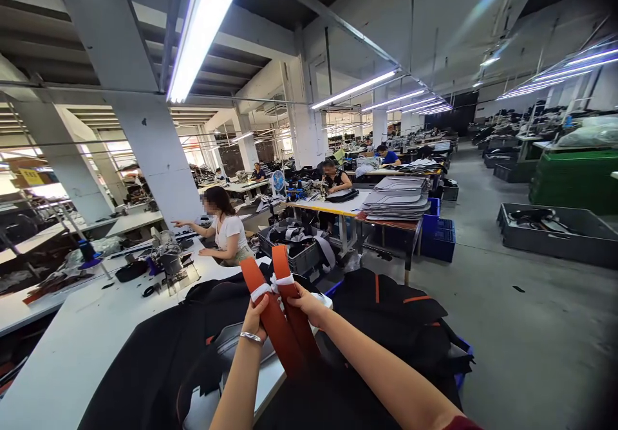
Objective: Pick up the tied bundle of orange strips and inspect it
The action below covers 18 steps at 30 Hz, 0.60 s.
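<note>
Rising from the lower middle of the view, two orange-brown straps (pixel 282 314) are held up above the white surface (pixel 72 346). Their long axes run from low right, by the forearms, to upper left; the free ends point up and away, spreading into a narrow V. A white tie (pixel 270 285) is wrapped round both just below those ends.

The left hand (pixel 254 319) is closed on the nearer strap under the tie, fingers pressed together round it; a silver bracelet (pixel 252 337) sits at the wrist. The right hand (pixel 309 306) grips the farther strap from the right, fingers curled behind and mostly hidden, so their exact pinch cannot be told.

Black fabric pieces (pixel 159 359) are heaped on the surface under and around the hands, with more on the right (pixel 396 320).

Beyond, a person in a white top (pixel 226 230) is seated at the same surface, one arm stretched out near a sewing machine (pixel 168 262). A grey crate (pixel 302 250) of webbing stands just behind the straps. Further off, a stack of grey sheets (pixel 398 199) lies on a yellow-edged table (pixel 333 208).
</note>
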Available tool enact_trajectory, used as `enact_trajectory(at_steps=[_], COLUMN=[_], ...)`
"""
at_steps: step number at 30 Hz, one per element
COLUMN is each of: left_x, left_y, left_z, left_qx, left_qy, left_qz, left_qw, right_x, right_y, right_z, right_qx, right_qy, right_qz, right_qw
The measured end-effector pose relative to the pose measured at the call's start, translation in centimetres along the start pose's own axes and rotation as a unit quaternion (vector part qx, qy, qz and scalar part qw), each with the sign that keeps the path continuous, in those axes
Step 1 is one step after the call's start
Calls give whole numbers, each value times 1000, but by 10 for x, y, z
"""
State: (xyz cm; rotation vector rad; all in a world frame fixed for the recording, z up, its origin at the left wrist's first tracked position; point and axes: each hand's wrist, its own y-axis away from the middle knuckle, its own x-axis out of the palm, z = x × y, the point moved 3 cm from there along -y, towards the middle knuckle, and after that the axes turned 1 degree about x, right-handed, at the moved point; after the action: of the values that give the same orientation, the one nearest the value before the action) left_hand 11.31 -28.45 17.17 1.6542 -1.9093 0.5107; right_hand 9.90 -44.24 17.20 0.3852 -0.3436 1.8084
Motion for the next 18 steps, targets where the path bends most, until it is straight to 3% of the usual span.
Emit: enact_trajectory(at_steps=[18], left_x=[-4], left_y=[10], left_z=[35], left_qx=[-29], left_qy=[-3], left_qz=[-42], left_qw=[999], right_x=[-10], right_y=[28], right_z=[-32], right_qx=[10], right_qy=[-50], right_qz=[8], right_qw=[999])
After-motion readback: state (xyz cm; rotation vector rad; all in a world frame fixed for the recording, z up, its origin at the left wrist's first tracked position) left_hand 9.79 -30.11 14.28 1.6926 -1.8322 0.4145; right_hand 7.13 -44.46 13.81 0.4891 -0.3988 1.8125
